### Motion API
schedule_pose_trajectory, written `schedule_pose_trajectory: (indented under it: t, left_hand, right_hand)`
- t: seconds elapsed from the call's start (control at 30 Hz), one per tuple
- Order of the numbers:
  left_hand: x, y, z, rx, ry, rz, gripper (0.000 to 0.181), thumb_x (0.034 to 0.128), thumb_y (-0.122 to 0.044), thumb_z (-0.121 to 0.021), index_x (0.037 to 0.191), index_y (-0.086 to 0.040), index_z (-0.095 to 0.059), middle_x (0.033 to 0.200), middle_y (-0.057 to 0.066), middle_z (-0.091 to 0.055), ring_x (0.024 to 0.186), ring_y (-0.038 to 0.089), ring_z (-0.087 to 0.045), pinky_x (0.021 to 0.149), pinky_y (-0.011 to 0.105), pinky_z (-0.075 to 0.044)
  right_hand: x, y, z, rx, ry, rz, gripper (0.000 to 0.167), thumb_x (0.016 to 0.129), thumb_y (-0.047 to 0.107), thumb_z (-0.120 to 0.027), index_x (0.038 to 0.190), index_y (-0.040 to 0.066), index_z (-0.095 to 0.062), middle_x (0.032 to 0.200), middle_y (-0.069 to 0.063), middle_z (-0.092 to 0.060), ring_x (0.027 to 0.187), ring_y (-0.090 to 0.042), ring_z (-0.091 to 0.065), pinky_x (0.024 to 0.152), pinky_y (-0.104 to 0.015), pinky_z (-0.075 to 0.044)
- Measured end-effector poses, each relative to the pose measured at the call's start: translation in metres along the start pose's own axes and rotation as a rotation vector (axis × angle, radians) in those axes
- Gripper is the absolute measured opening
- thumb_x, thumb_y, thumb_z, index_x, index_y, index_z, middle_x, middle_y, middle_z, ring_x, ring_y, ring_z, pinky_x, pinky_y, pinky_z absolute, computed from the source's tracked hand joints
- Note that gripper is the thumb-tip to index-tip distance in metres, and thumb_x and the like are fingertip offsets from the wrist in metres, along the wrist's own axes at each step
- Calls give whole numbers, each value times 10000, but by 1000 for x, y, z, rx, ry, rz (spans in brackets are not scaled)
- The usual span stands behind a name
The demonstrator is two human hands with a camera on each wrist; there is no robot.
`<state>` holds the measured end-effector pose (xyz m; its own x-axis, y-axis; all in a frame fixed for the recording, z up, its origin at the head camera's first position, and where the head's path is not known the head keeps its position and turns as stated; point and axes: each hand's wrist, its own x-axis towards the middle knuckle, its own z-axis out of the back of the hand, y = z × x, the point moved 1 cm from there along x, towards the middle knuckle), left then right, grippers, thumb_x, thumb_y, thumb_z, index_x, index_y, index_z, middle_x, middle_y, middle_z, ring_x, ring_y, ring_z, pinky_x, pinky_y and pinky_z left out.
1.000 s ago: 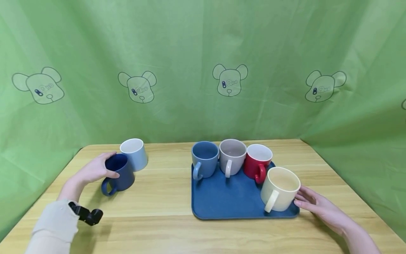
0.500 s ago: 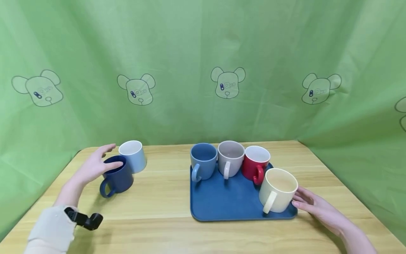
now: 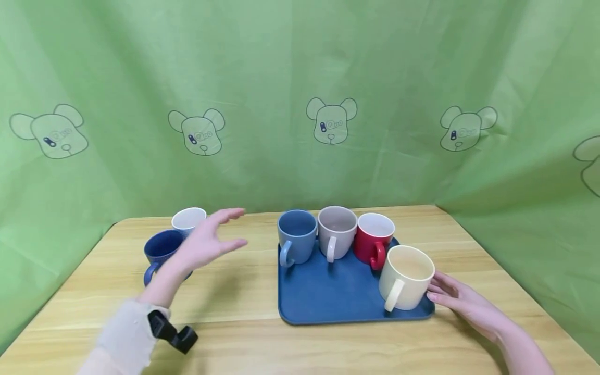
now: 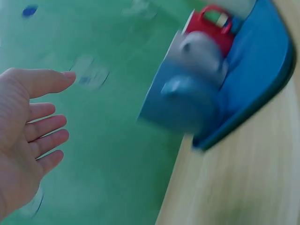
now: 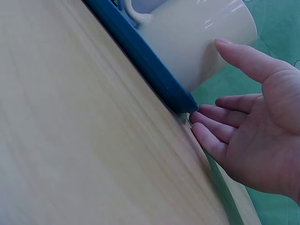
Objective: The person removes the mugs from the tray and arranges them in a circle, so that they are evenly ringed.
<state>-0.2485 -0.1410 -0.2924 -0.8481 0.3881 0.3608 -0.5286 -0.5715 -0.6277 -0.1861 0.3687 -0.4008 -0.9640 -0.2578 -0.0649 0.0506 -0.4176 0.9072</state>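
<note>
My left hand (image 3: 208, 242) hovers over the table between the dark blue mug (image 3: 161, 247) and the tray, thumb and fingers spread, nothing between them. In the left wrist view the same hand (image 4: 30, 133) is empty, with the blurred tray (image 4: 262, 89) beyond it. My right hand (image 3: 464, 304) lies beside the cream mug (image 3: 405, 281), at the right edge of the blue tray (image 3: 328, 294). The right wrist view has the hand (image 5: 253, 112) with relaxed fingers by the tray's corner (image 5: 173, 96), thumb close to the cream mug (image 5: 197, 37); whether it touches is unclear.
Along the tray's back stand a blue mug (image 3: 300, 237), a grey mug (image 3: 338, 234) and a red mug (image 3: 370, 245). A light blue mug (image 3: 187, 221), partly hidden by my left hand, stands behind the dark blue one. Green cloth (image 3: 262, 172) hangs behind the table.
My left hand has let go of the dark blue mug, lifted off and moved right towards the tray. The right hand has stayed by the cream mug. The head view has shifted slightly.
</note>
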Motion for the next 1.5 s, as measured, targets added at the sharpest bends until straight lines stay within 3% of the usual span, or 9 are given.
schedule_pose_trajectory:
  t: [0.17,0.43,0.77,1.0,1.13,1.3,1.5]
  left_hand:
    - [13,-24,-38,-43,67,-98,625,778,-196,-742,1323,-36,-483,1315,110,-513,1207,292,-456,1004,455,-348]
    - [38,-54,-88,-87,262,-127,732,788,-269,-735,1403,-91,-381,1421,46,-400,1296,204,-362,1051,406,-300]
    - [65,-87,-144,-93,352,-181,764,787,-319,-726,1423,-115,-354,1425,22,-395,1287,157,-369,1031,339,-335]
    - [89,-105,-186,-45,393,-296,784,759,-311,-752,1398,-68,-369,1347,86,-466,1206,196,-449,965,209,-368]
    - [99,-113,-207,6,419,-347,797,755,-307,-755,1401,-52,-363,1374,85,-446,1235,158,-419,1002,183,-311]
    - [108,-122,-224,73,436,-354,848,746,-355,-752,1422,-60,-333,1431,60,-386,1316,119,-317,1056,182,-212]
    - [117,-130,-239,211,458,-360,873,728,-458,-735,1422,-90,-354,1423,2,-402,1313,95,-317,1051,170,-209]
  right_hand:
    - [0,0,0,26,16,16,714,940,124,-517,1397,-164,-50,1399,-390,-186,1024,186,-391,851,-95,-336]
    - [-1,0,0,35,31,26,734,924,111,-538,1401,-157,-47,1407,-380,-172,1036,181,-389,863,-104,-330]
    - [-2,0,-1,61,37,32,738,922,101,-542,1398,-163,-45,1414,-380,-151,1045,175,-395,872,-100,-330]
    - [-4,-1,0,82,49,76,725,918,64,-537,1383,-185,-41,1393,-410,-139,1058,157,-409,873,-103,-338]
    - [-4,-2,-1,83,47,61,732,915,76,-545,1391,-173,-47,1401,-398,-151,1059,158,-405,878,-102,-333]
    - [-3,-2,-2,92,49,34,738,918,93,-545,1403,-155,-46,1419,-379,-146,1065,153,-405,883,-99,-324]
    - [-6,0,0,84,56,54,725,924,88,-531,1400,-160,-43,1413,-388,-140,1068,150,-386,884,-106,-334]
